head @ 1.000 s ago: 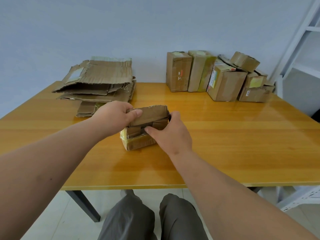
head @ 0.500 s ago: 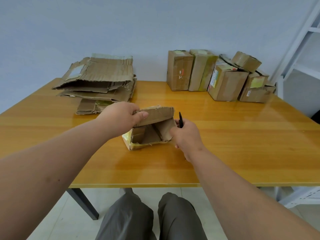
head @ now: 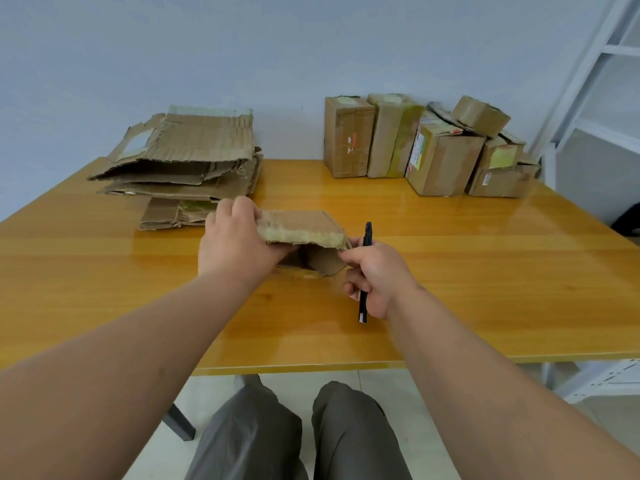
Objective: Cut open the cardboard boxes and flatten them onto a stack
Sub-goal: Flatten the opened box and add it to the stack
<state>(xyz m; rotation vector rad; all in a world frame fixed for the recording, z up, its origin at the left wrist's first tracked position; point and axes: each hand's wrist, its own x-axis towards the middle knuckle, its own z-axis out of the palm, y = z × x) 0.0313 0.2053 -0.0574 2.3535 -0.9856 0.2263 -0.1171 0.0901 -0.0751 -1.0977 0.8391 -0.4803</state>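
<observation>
Small cardboard box [head: 304, 237] at table [head: 485, 265] centre, already cut open, top panel tipped up, inside flaps showing; not yet flat. Left hand [head: 235, 240] grips its left end, fingers curled over top edge. Right hand [head: 375, 275] curled round black utility knife [head: 365, 271], fingertips touching box's right flap. Stack of flattened cardboard [head: 187, 161] far left holds several sheets. Seven or so sealed boxes [head: 426, 147] wait far right, along wall. Judgement: roughly a third done; most cutting remains.
</observation>
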